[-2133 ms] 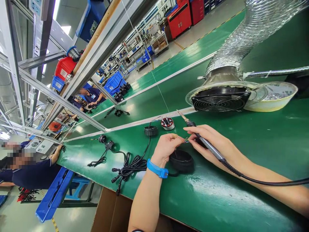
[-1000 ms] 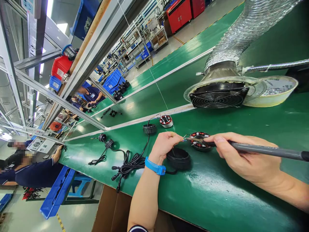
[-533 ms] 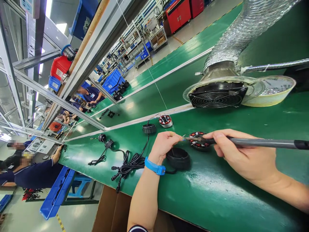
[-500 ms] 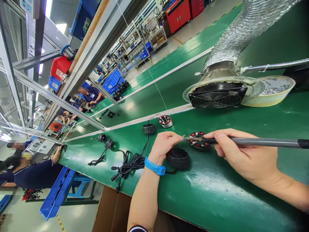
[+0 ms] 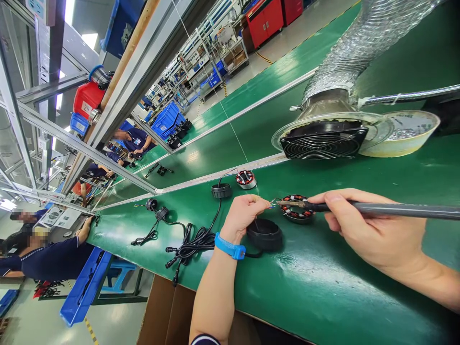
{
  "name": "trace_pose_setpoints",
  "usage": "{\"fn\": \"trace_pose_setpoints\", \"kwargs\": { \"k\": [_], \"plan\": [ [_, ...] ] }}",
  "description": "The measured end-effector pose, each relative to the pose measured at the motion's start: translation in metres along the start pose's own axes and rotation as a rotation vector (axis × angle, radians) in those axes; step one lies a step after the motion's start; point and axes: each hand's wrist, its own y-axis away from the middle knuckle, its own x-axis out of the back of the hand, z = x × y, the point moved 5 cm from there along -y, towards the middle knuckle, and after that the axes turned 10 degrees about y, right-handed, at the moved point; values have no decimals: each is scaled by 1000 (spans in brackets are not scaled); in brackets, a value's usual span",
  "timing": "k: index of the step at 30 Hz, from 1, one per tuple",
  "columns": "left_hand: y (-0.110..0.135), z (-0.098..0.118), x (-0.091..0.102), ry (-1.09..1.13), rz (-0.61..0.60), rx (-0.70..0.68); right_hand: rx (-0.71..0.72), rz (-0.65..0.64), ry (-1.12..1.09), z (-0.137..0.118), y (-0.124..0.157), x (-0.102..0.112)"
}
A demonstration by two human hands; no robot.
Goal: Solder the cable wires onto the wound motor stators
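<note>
My left hand (image 5: 246,212), with a blue band on its wrist, is closed in a pinch on thin wires (image 5: 272,205). In my right hand (image 5: 370,230) is a soldering iron (image 5: 391,210), its tip pointing left at the wires; whether the two touch I cannot tell. Beneath the tip lies a motor stator (image 5: 297,211), a ring with red and dark windings. A round black housing (image 5: 265,235) sits just below my left hand, with a cable running out to its left. A thin strand of solder wire (image 5: 235,132) comes down from above towards my left fingers.
A fume fan (image 5: 323,143) with a foil duct stands behind, beside a yellowish bowl (image 5: 398,143). Another stator (image 5: 246,179), a black cap (image 5: 221,190) and coiled black cables (image 5: 194,247) lie on the green bench to the left. Co-workers sit farther left.
The soldering iron and my right hand have shifted slightly to the right, drawing the tip back from my left fingertips. My left hand stays almost in place.
</note>
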Motion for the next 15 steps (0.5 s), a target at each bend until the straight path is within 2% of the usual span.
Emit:
{"fn": "trace_pose_setpoints", "kwargs": {
  "k": [4,9,15],
  "plan": [
    [0,1,0,-3,-3,-2,13,-57,35,5,2,-4],
    [-1,1,-1,0,-13,-10,89,-69,92,9,4,-6],
    [0,1,0,-6,9,21,34,-100,66,8,3,-7]
  ]
}}
